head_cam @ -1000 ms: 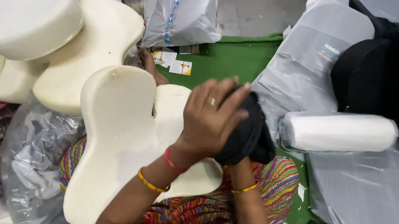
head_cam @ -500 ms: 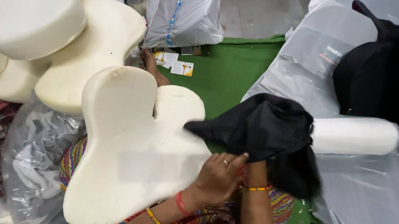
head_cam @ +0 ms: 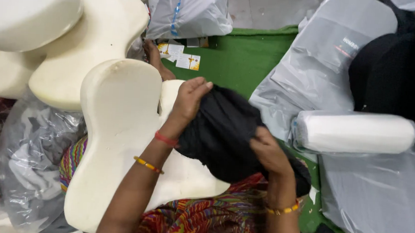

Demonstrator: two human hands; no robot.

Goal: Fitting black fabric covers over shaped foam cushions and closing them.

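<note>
On the lap, over a striped multicolour garment (head_cam: 201,221), lies the contoured foam pillow (head_cam: 119,140), cream, leaning up and away from the person; everything below is placed relative to it. Right hand (head_cam: 268,153) sits just right of the pillow's lower lobe, fingers closed on a bunch of the black fabric cover (head_cam: 225,132). Left hand (head_cam: 189,98) is at the pillow's right edge, higher up, fingers curled shut over the cover's top fold. The cover lies bunched against the pillow's right side, touching it, not yet over any lobe (its opening cannot be made out, too dark).

Risks, as a judgement: with the cover bunched, the hands may be holding two layers together, so it could fail to open over the foam. The pillow is only propped on the lap, with neither hand holding it, so a pull on the cloth could tip it left onto the clear plastic bags (head_cam: 27,158). Soft foam can crease or tear at the narrow waist if fabric gets dragged hard over it.

Right of the pillow, a white rolled foam bolster (head_cam: 355,132) rests on grey plastic packaging (head_cam: 316,65). Beyond the pillow, small printed cards (head_cam: 180,57) lie on the green mat (head_cam: 240,56). Upper left of it, more cream foam pillows (head_cam: 53,40) are stacked.
</note>
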